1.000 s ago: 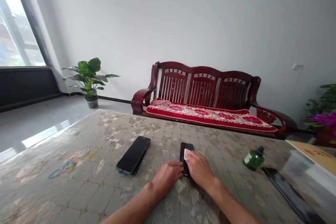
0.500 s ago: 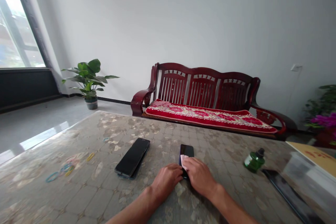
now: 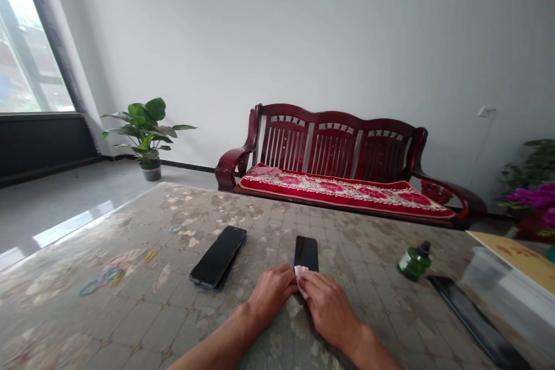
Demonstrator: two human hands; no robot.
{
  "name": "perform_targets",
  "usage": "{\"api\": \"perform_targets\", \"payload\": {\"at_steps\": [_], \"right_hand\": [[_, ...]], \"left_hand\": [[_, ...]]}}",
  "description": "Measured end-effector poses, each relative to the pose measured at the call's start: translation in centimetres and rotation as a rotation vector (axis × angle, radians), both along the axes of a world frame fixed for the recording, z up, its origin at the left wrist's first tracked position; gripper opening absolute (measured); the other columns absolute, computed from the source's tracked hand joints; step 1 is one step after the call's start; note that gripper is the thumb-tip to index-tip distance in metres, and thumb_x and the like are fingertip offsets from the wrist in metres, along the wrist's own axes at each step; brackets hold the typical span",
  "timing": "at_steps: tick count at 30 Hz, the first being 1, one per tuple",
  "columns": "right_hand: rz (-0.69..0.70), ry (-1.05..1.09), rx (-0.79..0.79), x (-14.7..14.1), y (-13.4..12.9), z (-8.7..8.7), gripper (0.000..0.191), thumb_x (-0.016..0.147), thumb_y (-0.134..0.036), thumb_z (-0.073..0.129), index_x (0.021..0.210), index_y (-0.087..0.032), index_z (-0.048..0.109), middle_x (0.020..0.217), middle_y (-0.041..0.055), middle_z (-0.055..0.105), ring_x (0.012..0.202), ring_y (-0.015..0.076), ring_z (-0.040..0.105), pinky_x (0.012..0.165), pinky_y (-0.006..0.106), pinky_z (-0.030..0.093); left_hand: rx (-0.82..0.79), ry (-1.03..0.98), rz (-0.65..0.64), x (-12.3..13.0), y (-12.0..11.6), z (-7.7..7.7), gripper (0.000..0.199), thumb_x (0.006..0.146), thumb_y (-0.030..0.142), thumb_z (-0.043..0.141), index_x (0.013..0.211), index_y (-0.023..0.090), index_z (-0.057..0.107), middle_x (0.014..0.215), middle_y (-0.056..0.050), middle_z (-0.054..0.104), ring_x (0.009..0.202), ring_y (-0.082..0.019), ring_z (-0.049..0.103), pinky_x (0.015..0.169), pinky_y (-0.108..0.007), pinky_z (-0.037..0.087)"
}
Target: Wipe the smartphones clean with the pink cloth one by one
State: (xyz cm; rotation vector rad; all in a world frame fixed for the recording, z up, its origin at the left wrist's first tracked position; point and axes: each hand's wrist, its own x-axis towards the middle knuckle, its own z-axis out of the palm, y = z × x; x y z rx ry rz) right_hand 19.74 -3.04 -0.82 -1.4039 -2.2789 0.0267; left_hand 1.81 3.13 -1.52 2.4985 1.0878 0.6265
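A black smartphone lies face up on the patterned tablecloth, its upper part showing and its lower part covered by my hands. My right hand is closed on a small pale pink cloth, which rests over the lower part of the screen. With its fingers bent together, my left hand grips the phone by its lower left edge; the fingertips are partly hidden. Left of my hands, a larger black phone lies on top of something flat and dark.
Coloured rubber bands lie at the left. On the right stand a green bottle with a black top and a clear plastic box, with a long dark object beside them. Behind the table is a wooden bench.
My right hand has drawn the pink cloth down the phone toward me, baring more of the upper screen. My left hand stays at the phone's lower left side.
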Motion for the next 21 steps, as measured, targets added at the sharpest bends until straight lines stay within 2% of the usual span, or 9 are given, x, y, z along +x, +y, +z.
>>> {"api": "perform_targets", "payload": {"at_steps": [6,10,13,16,19,21], "right_hand": [[-0.171,-0.005,0.134,2.1,0.8,-1.1,0.047,0.086,-0.005,0.038,0.121,-0.019,0.067,0.121,0.0087,0.069,0.113,0.021,0.063,0.099,0.038,0.051],[-0.058,0.012,0.133,2.2,0.1,-0.9,0.051,0.084,-0.004,0.041,0.128,-0.02,0.062,0.124,0.0065,0.068,0.117,0.0191,0.06,0.103,0.034,0.048],[-0.003,0.025,0.113,2.1,-0.3,-0.5,0.044,0.09,-0.008,0.041,0.127,-0.021,0.062,0.122,0.0066,0.068,0.115,0.0191,0.061,0.102,0.034,0.048],[-0.03,0.044,0.126,2.2,-0.2,-0.5,0.033,0.092,-0.012,0.043,0.111,-0.021,0.068,0.112,0.0072,0.071,0.107,0.0208,0.064,0.096,0.035,0.05],[-0.011,0.046,0.153,2.4,0.0,-0.6,0.029,0.092,-0.013,0.044,0.105,-0.021,0.069,0.106,0.0076,0.071,0.102,0.0215,0.065,0.093,0.035,0.05],[0.019,0.039,0.168,2.5,0.0,-0.6,0.031,0.092,-0.012,0.044,0.111,-0.02,0.067,0.105,0.0081,0.071,0.102,0.0216,0.064,0.093,0.035,0.05]], "left_hand": [[0.009,-0.001,-0.079,-0.4,-0.1,0.0,0.015,0.093,0.016,0.058,0.093,0.021,0.072,0.091,-0.001,0.071,0.088,-0.017,0.066,0.08,-0.021,0.047],[-0.032,0.004,-0.072,-0.4,0.2,0.4,0.019,0.093,0.018,0.056,0.097,0.023,0.074,0.094,-0.001,0.073,0.091,-0.017,0.067,0.082,-0.021,0.048],[-0.052,0.084,-0.025,-0.1,1.0,1.5,0.022,0.092,0.018,0.054,0.098,0.023,0.075,0.097,-0.002,0.074,0.091,-0.018,0.068,0.083,-0.024,0.05],[-0.009,0.194,-0.036,0.8,2.5,3.2,0.032,0.087,0.009,0.052,0.109,0.023,0.072,0.111,-0.005,0.072,0.103,-0.021,0.067,0.09,-0.028,0.05],[0.152,0.347,-0.169,2.3,4.3,4.8,0.052,0.079,-0.001,0.054,0.125,0.021,0.063,0.133,-0.011,0.061,0.126,-0.025,0.054,0.106,-0.035,0.042],[0.248,0.454,-0.279,3.5,5.5,5.4,0.061,0.078,0.003,0.062,0.136,0.022,0.054,0.148,-0.016,0.045,0.137,-0.032,0.041,0.107,-0.043,0.041]]}}
